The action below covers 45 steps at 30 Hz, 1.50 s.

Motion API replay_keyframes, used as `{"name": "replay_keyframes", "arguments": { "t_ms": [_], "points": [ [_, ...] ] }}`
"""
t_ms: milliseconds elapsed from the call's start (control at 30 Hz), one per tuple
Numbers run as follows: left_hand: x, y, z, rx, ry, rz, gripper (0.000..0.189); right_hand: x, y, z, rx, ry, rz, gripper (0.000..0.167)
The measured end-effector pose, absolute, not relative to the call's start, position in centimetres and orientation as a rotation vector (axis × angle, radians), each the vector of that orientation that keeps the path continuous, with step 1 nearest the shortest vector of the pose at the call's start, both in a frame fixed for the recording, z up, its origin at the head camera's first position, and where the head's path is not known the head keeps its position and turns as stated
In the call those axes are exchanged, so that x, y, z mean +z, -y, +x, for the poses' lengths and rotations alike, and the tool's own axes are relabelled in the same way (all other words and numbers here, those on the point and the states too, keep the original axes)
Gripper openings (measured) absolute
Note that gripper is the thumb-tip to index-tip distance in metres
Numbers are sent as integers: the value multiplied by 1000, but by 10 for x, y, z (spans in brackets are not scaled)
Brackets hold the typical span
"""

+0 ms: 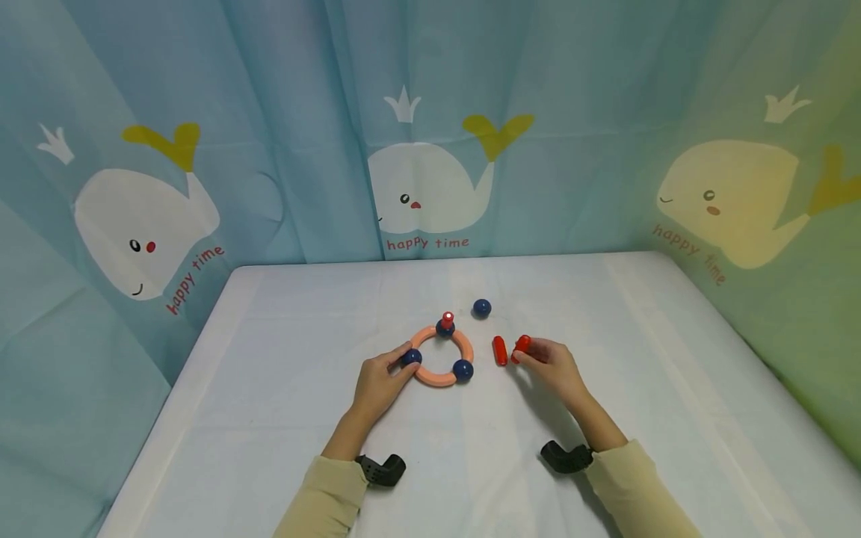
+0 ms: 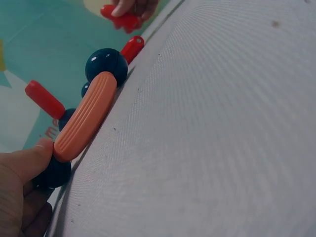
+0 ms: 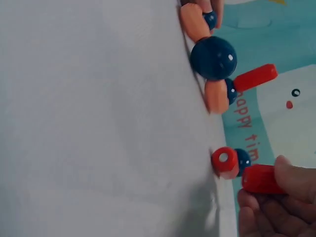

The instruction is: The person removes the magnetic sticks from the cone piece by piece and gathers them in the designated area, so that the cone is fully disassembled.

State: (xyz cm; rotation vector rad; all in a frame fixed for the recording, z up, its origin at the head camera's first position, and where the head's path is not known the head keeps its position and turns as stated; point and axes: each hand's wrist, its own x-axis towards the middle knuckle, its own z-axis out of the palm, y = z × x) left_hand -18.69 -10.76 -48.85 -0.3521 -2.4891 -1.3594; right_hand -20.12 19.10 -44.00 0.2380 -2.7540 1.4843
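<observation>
A ring of curved orange pieces [image 1: 436,379] joined by dark blue balls lies on the table. My left hand [image 1: 380,382] pinches the ball [image 1: 412,357] at the ring's left side, thumb and fingers on either side. From the far ball [image 1: 445,328] a red rod [image 2: 45,99] stands up. My right hand [image 1: 551,368] grips a red rod [image 3: 261,178] between thumb and fingers, right of the ring. Just left of that hand another red rod [image 1: 500,350] lies on the table. The ring's near-right ball [image 1: 463,370] sits between two orange pieces.
A loose blue ball [image 1: 481,308] rests behind the ring, to its right. The white tabletop [image 1: 269,336] ends at a blue-green curtain [image 1: 303,194] printed with whales, which stands at the back and both sides. A black wrist device [image 1: 382,471] sits at each sleeve.
</observation>
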Motion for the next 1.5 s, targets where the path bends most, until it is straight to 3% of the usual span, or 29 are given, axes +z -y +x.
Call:
{"name": "replay_keyframes", "arguments": {
  "t_ms": [333,1000,1300,1500],
  "points": [
    [-488,108,-186,-1370,2473,-367,43,-449,-194,-208,1427,2879,205,32],
    [-490,107,-188,-1337,2486,-357,44,-434,-184,-231,1334,3056,-154,43],
    [-484,105,-188,-1422,2438,-312,46,-432,-184,-232,1281,3063,-124,40],
    [-470,104,-208,-1467,2463,-251,47,-433,-183,-232,1291,3076,-119,41]
  ]
}}
